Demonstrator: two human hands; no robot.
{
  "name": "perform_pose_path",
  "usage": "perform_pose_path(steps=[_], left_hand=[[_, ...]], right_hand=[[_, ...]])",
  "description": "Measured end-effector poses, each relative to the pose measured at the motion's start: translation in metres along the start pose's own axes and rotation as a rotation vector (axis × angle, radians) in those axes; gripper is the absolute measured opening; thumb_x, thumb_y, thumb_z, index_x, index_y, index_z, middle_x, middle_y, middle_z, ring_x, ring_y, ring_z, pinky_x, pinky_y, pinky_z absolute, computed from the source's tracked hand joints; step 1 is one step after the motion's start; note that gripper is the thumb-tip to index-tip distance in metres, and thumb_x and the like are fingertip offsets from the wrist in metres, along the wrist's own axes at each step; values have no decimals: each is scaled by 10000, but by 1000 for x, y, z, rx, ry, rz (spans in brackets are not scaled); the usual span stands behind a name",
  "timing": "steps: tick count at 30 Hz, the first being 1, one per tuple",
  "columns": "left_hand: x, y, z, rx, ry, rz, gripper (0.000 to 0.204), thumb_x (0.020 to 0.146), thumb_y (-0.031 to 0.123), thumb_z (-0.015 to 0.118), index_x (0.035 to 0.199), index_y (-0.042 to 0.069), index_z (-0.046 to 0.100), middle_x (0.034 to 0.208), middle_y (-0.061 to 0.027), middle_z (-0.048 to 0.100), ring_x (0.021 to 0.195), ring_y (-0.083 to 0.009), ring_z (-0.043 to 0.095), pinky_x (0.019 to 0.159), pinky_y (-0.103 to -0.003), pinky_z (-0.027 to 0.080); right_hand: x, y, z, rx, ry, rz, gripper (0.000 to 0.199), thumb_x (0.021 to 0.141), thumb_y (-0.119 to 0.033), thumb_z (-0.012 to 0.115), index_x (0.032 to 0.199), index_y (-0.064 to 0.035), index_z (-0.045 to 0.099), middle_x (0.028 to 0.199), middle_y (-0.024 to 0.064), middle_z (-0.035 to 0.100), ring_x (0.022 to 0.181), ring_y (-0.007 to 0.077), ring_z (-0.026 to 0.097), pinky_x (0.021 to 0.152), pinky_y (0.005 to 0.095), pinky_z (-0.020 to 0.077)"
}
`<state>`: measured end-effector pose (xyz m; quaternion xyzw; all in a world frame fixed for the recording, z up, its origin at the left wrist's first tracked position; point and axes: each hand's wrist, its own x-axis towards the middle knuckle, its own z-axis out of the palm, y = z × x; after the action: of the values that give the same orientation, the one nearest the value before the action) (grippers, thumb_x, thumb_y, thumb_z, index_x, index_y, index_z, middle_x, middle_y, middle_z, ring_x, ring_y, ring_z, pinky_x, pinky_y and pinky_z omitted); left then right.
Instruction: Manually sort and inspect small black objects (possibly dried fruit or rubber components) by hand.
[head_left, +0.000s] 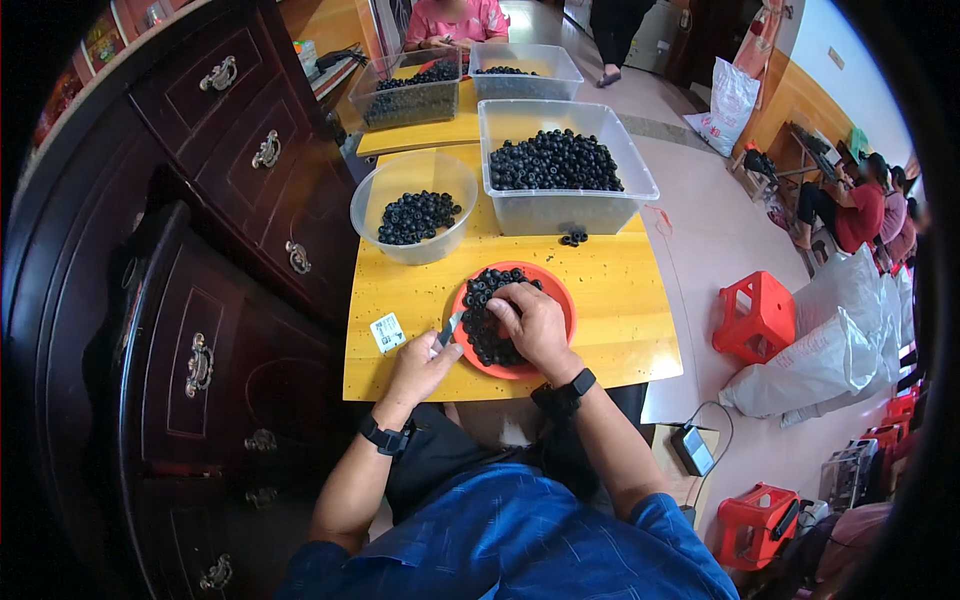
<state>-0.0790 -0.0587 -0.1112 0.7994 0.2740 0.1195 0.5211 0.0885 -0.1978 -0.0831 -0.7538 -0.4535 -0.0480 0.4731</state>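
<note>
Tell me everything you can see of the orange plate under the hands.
The orange plate is round and shallow, plastic by its look, and lies flat near the front edge of the yellow table. A heap of small black rings covers its left and middle; its right side is bare. The right hand rests on the heap. The left hand, holding a small blade, sits at the plate's left rim. A clear round bowl stands behind it.

A dark wooden cabinet (240, 190) with brass drawer handles stands left of the yellow table (620, 300). Two red plastic stools (755, 312) sit on the floor at right, beside white sacks (830, 345). A small white card (387, 332) lies on the table's near left part.
</note>
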Motion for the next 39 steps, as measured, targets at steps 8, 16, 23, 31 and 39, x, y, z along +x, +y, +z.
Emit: perform_pose_path(steps=[8,16,23,31,39], left_hand=[[-4,-2,-1,-58,-13,40,304,886,241,714,746,31,543,623,-34,533,578,-128,503,544,-314,417],[-14,48,2,-181,9,213,196,879,170,715,896,0,619,678,-21,584,621,-94,538,572,-282,445],[-19,89,10,-15,20,306,251,830,75,737,1044,-1,631,759,-30,650,678,-79,590,609,-259,480],[-17,92,19,271,53,329,313,822,223,726,1097,92,655,735,-146,674,673,-370,666,610,-451,528],[-13,88,17,408,62,369,290,820,158,733,1075,37,667,712,-133,667,643,-304,678,582,-383,522]], right_hand=[[6,6,4,719,135,399,266,1009,-256,566,951,-22,679,828,11,613,729,82,549,647,254,474],[-14,-1,-11,1918,63,1094,370,1029,-382,474,1109,-49,615,989,97,668,788,181,622,613,255,522],[-39,-9,0,2116,39,1130,337,1030,-303,476,1145,-10,598,1146,162,644,1075,293,612,976,437,495],[-42,-26,-3,2109,35,1122,297,1022,-246,486,1168,-11,595,1214,173,618,1164,322,576,1061,458,445],[-45,-22,-2,2138,32,1178,259,1030,-267,479,1124,-57,598,1118,124,641,1037,272,610,954,445,497]])
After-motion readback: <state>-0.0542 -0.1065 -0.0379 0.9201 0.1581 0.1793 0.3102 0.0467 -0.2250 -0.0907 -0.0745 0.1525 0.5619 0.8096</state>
